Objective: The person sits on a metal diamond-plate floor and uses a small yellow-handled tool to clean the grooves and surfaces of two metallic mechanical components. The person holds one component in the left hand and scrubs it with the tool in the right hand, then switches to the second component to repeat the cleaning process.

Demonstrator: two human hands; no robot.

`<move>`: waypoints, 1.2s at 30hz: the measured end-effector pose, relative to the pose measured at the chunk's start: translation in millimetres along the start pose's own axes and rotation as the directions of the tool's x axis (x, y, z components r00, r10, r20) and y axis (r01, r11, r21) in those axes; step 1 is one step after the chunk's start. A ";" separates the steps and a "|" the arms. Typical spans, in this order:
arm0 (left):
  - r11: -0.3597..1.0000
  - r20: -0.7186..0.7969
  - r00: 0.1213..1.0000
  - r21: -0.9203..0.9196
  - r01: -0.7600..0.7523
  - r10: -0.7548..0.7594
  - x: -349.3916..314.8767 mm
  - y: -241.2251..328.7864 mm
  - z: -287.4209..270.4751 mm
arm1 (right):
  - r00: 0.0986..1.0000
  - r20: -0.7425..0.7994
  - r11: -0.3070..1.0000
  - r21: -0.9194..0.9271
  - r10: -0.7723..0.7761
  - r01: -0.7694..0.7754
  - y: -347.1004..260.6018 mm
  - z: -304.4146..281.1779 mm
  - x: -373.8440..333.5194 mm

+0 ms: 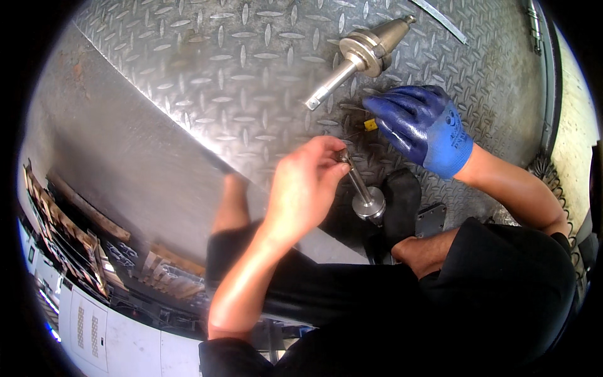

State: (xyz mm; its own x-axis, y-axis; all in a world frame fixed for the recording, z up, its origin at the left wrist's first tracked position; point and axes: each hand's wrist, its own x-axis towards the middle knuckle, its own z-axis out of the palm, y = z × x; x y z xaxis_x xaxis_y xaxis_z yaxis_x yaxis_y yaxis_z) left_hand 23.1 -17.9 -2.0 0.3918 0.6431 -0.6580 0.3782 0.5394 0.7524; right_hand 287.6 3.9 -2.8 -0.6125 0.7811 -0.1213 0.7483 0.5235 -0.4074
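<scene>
My bare left hand [306,188] pinches the upper end of a slim metal tool holder [359,179] between thumb and fingers. The holder's shank runs down to a round collar near my foot; what lies under the fingertips is too small to make out. My right hand [419,129], in a blue coated glove, is over the tread plate with its fingers stretched out. Beside those fingers lies a small yellow piece [370,125]. A larger tool holder [364,53] with a tapered shank and a long bar rests on the plate beyond both hands.
Diamond tread plate [264,81] forms the surface, bordered at left by smooth grey metal [125,151]. A flat metal strip [441,22] lies at the far right. My dark shoe [402,198] stands beside the collar. Wooden pallets [166,270] and a white cabinet [119,333] are at lower left.
</scene>
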 end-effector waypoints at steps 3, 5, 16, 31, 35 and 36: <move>1.000 0.036 0.999 0.028 0.010 -0.011 -0.1 1.2 -1.7 | 1.000 0.008 0.999 -0.052 -0.011 0.011 5.4 2.8 -1.9; 1.000 0.047 0.999 0.005 0.022 -0.023 -0.7 3.6 -1.2 | 1.000 0.021 0.999 -0.051 -0.012 0.013 10.2 3.9 -3.8; 0.998 0.086 0.995 -0.026 0.049 -0.047 -1.4 3.2 -1.8 | 1.000 0.015 0.999 0.026 0.026 -0.026 11.5 -3.1 -11.4; 0.996 0.120 0.991 -0.055 0.065 -0.058 -5.9 7.6 -8.1 | 0.632 0.765 0.546 0.480 0.124 -0.687 -63.4 27.8 -17.3; 0.997 0.107 0.993 -0.047 0.063 -0.058 -8.2 8.6 -7.9 | 0.723 0.676 0.480 0.593 0.138 -0.646 -71.8 38.7 -22.5; 0.997 0.108 0.993 -0.056 0.053 -0.047 -7.8 8.6 -8.0 | 0.758 0.634 0.475 0.626 0.151 -0.618 -72.7 41.5 -25.6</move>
State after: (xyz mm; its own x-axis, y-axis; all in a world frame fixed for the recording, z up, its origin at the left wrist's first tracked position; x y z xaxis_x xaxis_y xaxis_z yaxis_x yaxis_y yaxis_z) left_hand 16.5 -13.9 9.8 0.4616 0.5549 -0.6922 0.3508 0.6025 0.7169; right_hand 238.3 -68.3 -7.7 -0.5131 0.4552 -0.7276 0.5745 -0.4476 -0.6852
